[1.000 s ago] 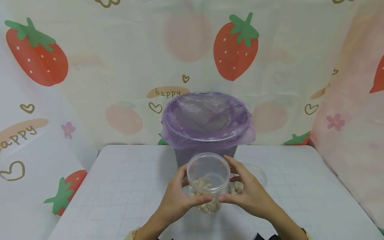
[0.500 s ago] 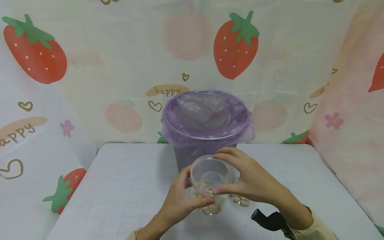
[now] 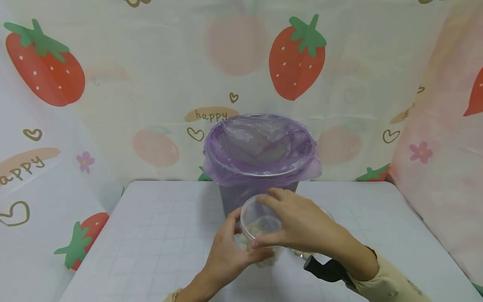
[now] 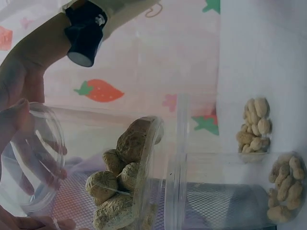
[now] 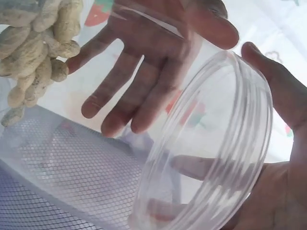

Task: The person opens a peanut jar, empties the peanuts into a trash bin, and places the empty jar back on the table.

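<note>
A round clear plastic jar [image 3: 250,213] is held up in front of the bin, with several unshelled peanuts [image 4: 115,184] at its bottom. My left hand [image 3: 226,253] grips the jar's left side, fingers round the wall and thumb across the near side. My right hand [image 3: 303,220] is curled over the jar's right side at the rim, thumb on the near edge and fingertips on the far edge. In the right wrist view the clear ridged rim [image 5: 259,110] shows close up between the hands. Another clear jar wall [image 4: 225,165], with peanuts [image 4: 288,187] at the table, shows past the held jar.
A mesh bin [image 3: 235,197] with a purple bag [image 3: 226,178] over its rim stands behind the hands on the white table [image 3: 166,235]. More peanuts [image 4: 254,124] lie low at the table, partly hidden by my right hand in the head view. A strawberry-patterned cloth [image 3: 170,63] hangs behind.
My right hand has moved from the jar's right side up and leftward over its rim, and its forearm has swung outward. The left hand has kept its grip; the jar has shifted slightly right.
</note>
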Demonstrator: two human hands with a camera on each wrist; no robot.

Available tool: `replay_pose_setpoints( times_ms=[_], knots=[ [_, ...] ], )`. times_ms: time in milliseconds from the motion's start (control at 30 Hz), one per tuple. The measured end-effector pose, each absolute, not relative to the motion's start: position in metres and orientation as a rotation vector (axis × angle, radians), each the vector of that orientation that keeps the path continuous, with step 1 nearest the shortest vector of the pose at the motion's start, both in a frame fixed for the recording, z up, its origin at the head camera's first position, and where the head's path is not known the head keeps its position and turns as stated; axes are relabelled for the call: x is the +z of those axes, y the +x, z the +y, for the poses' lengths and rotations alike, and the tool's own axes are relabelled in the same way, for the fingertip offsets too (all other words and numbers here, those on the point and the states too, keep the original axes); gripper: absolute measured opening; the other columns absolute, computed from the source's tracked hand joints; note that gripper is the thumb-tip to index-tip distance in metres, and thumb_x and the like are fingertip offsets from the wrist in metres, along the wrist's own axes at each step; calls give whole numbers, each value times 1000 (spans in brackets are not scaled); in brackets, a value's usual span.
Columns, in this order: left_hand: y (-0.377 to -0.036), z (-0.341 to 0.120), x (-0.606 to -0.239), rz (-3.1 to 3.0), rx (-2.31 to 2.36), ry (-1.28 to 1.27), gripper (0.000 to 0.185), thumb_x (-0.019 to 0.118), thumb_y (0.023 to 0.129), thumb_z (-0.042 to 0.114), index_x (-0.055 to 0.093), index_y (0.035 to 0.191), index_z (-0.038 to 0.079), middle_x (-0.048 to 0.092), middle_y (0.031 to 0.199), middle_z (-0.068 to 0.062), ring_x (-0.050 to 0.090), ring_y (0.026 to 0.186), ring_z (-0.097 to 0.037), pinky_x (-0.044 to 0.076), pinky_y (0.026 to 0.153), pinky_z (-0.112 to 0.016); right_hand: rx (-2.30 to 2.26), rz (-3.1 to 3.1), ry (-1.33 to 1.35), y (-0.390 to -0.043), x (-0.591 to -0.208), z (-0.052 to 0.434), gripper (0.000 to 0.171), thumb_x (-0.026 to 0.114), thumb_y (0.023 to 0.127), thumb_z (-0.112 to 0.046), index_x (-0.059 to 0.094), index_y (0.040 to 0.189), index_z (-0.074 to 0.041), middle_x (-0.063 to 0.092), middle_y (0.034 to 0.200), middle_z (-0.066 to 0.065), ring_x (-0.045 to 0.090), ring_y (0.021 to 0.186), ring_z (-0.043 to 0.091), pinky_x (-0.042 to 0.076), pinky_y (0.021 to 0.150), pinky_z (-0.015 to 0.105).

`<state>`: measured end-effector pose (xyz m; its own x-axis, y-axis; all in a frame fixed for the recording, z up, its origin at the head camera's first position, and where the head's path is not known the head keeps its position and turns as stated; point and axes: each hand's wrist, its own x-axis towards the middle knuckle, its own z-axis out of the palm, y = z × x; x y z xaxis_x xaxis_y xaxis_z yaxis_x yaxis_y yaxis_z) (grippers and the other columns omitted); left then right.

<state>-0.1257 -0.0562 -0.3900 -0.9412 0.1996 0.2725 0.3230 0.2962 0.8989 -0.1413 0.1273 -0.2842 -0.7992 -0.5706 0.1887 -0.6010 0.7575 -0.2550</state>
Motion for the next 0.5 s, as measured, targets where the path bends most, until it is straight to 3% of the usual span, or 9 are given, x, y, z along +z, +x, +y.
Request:
replay_pose_setpoints(
  times_ms=[133, 333, 500],
  knots=[
    [-123, -55, -388, -2445, -1681, -472, 95, 90, 64, 40, 40, 142, 18, 57, 132, 2, 59, 107, -18, 53, 86, -29, 404, -2839, 982, -141, -282, 123, 74, 74, 71, -66, 61, 126, -18, 63, 110, 0, 58, 91, 13, 52, 68, 31],
    [-124, -56, -387, -2433, -1675, -482, 95, 92, 61, 39, 44, 140, 18, 60, 129, -1, 62, 105, -18, 55, 88, -38, 359, -2823, 988, -143, -281, 120, 68, 76, 72, -58, 64, 122, -15, 67, 112, 3, 62, 97, 17, 54, 70, 35],
    [-128, -60, -387, -2388, -1739, -632, 92, 91, 65, 33, 42, 142, 18, 60, 132, -5, 63, 110, -23, 54, 93, -37, 417, -2774, 1156, -147, -281, 126, 62, 78, 67, -53, 64, 119, -21, 63, 112, -6, 59, 102, 13, 54, 75, 32]
  ],
)
